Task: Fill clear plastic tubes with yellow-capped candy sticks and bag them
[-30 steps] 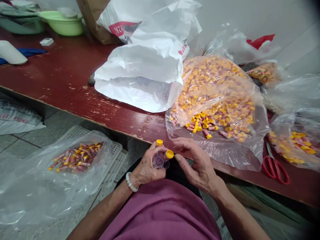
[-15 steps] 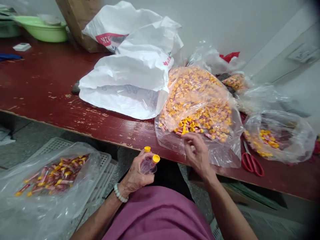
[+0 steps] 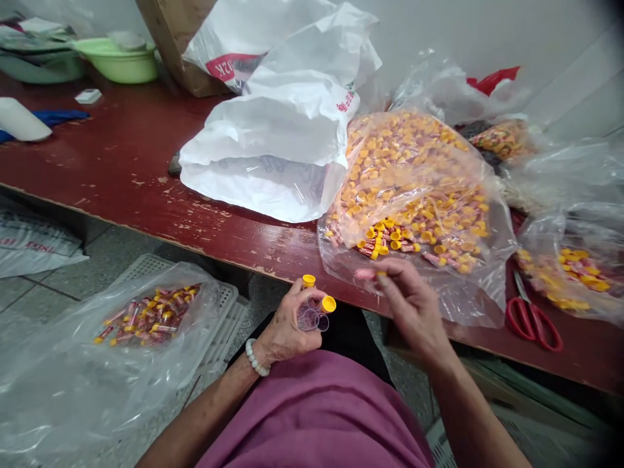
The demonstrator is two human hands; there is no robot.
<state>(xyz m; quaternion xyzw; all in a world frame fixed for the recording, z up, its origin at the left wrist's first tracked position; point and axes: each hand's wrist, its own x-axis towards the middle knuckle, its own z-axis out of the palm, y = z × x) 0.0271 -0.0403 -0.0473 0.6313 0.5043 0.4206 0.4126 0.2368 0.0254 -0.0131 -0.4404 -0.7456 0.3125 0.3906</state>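
left hand [image 3: 290, 323]: lower centre of frame, fingers curled in grip | right hand [image 3: 415, 302]: right of centre, thumb pinched toward fingers | left forearm [image 3: 205, 406], right forearm [image 3: 475, 406]: both from bottom edge

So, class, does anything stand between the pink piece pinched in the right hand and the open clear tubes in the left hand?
Yes: in this view, a yellow cap near the clear tubes in the left hand lies on the straight line from the pink piece in the right hand. Nothing else visible intervenes.
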